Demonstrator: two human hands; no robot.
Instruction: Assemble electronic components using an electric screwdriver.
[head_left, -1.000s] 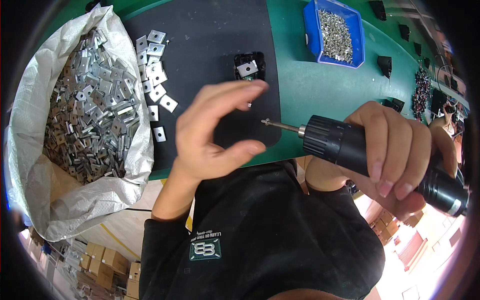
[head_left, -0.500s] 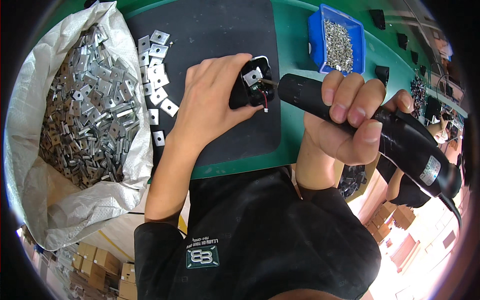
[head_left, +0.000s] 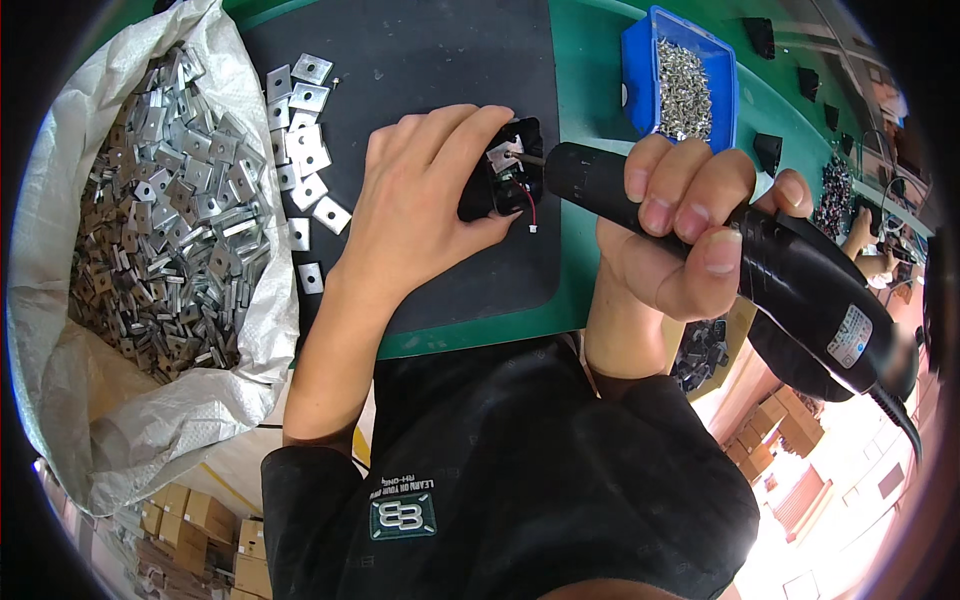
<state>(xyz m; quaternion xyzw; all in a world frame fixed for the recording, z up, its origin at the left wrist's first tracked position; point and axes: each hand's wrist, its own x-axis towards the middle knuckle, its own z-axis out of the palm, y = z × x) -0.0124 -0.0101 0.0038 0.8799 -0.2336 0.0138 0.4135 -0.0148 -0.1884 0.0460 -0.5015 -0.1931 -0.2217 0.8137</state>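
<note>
My left hand is wrapped round a small black plastic housing, its open side turned to the right. Inside the housing sits a square metal plate, and a thin red wire with a small white connector hangs out of it. My right hand grips a black corded electric screwdriver, held nearly level. The screwdriver's bit reaches into the housing and meets the plate near its middle; the screw head there is too small to make out.
Loose metal plates lie along the mat's left side. A white woven sack full of such plates stands at the left. A blue bin of screws is at the back right. Another person's arm shows at far right.
The screwdriver and my right hand have shifted slightly left, with the bit staying at the plate. The view has moved a little. My left hand keeps its hold on the housing.
</note>
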